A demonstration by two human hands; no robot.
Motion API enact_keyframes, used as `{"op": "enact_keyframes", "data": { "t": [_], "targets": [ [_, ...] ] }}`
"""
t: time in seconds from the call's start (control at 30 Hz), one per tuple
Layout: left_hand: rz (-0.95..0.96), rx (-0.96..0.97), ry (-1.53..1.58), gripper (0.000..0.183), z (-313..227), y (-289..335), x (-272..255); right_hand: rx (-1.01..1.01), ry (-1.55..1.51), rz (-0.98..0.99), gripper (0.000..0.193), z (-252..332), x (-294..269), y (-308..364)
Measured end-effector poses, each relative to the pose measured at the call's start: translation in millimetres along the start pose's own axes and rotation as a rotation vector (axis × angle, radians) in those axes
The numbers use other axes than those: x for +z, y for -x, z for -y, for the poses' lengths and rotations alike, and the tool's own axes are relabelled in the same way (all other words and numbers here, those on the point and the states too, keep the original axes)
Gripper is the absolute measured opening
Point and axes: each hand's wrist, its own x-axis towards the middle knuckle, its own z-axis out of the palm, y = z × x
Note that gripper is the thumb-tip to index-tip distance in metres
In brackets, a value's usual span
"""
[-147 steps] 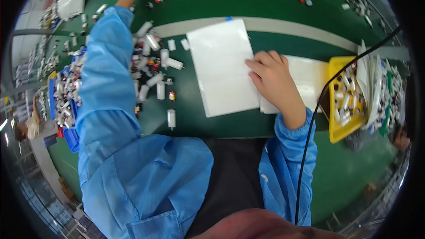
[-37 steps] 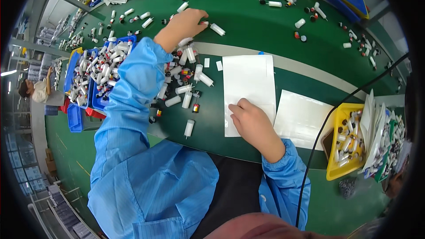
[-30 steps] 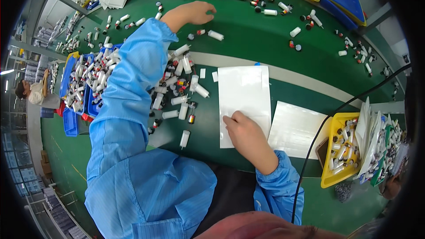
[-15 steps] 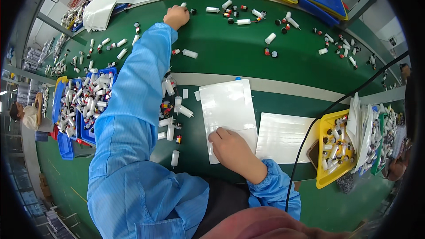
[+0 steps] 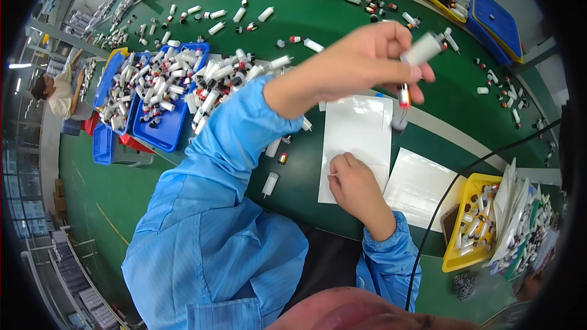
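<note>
My left hand (image 5: 370, 64) is raised over the far side of the white sheet (image 5: 354, 140), closed around a white cylindrical part (image 5: 423, 49) that is smeared by motion. Below its fingers a small red, white and black piece (image 5: 403, 95) hangs, apparently in the same grip. A thin wire and a pale blurred end show beneath that piece. My right hand (image 5: 356, 186) rests on the near part of the sheet with its fingers curled together. A thin pale edge shows at its fingertips, too small to name.
Left stand blue bins (image 5: 164, 137) full of white cylinders, beside a loose heap (image 5: 214, 85). Another glossy sheet (image 5: 422, 186) and a yellow bin (image 5: 455, 263) lie right, with a black cable (image 5: 435, 211) crossing. More parts are scattered on the green surface (image 5: 257, 43).
My left hand has come back from the far green surface, now above the sheet with the white cylinder. My right hand stays on the sheet, fingers more curled. The whole view has shifted.
</note>
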Motion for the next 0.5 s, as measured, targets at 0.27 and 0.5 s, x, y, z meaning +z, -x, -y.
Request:
{"op": "enact_keyframes", "data": {
  "t": [0.27, 0.5],
  "targets": [
    [-0.348, -0.14, 0.36, 0.041, 58, 14, 14, 0.202, -0.313, -0.492, 0.022, -24, -25, -1],
    [-0.228, -0.232, 0.593, 0.043, 95, 17, 26, 0.0, -0.25, -0.873, 0.052, -23, -27, -15]
  ]
}}
